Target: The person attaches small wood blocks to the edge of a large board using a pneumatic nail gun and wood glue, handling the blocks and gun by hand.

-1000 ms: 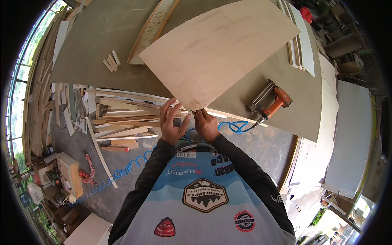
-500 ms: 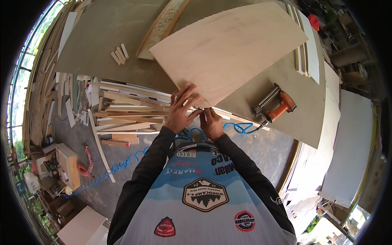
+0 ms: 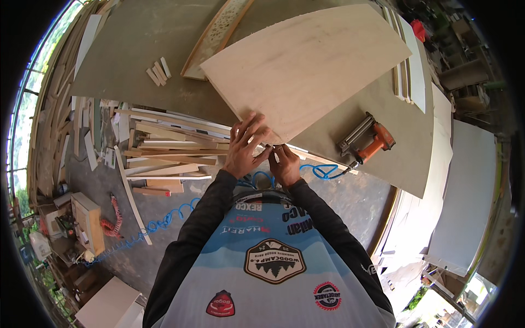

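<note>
A broad, pale plywood panel (image 3: pixel 311 65) with one curved edge lies over the workbench, its narrow end toward me. My left hand (image 3: pixel 245 146) grips that end at its left side, fingers spread over the top face and thumb by the near edge. Close beside it, my right hand (image 3: pixel 285 165) has its fingers pinched together at the panel's near tip. Whatever sits between those fingertips is too small and hidden to make out. An orange and black nail gun (image 3: pixel 374 143) rests on the bench to the right, apart from both hands.
Under the panel's far left lies a curved wooden frame (image 3: pixel 210 41). Several short wood strips (image 3: pixel 158 72) lie on the workbench (image 3: pixel 126 44). Long offcuts (image 3: pixel 169 153) are piled below its left edge. A coiled blue air hose (image 3: pixel 322 171) runs to the nail gun.
Both hands stay at the panel's near end, with only slight finger movement. The view has shifted a little; the panel and nail gun keep their places.
</note>
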